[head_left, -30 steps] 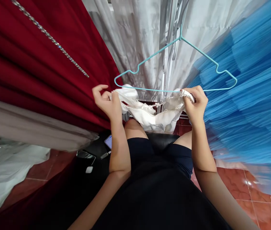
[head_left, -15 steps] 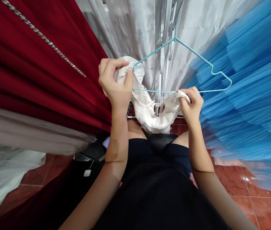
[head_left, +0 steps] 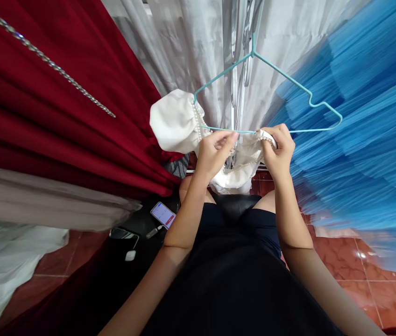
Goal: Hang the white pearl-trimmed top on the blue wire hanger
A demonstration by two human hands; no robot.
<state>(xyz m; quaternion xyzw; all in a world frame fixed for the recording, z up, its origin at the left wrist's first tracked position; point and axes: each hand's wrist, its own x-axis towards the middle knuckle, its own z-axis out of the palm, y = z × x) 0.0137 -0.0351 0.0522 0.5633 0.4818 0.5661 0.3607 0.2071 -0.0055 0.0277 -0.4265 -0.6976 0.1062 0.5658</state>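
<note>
A white dress with a pearl-beaded edge hangs in front of me, and its puffy left sleeve is over the left end of a thin teal hanger. My right hand pinches the other beaded shoulder just under the hanger's bottom bar. The hanger's right end sticks out bare beyond that hand. My left hand is closed, thumb and fingertips together at the neckline just below the bar. Whatever lies between those fingertips is hidden. The lower part of the dress falls out of sight above my lap.
Red fabric with a rhinestone trim hangs at left. Blue tulle crowds the right, and white garments hang behind. A lit phone lies on a black surface by my left arm. Red tiles cover the floor.
My left hand has let go of the left sleeve and moved right and down to the neckline. The sleeve now sits on the hanger's left end. My right hand keeps its grip.
</note>
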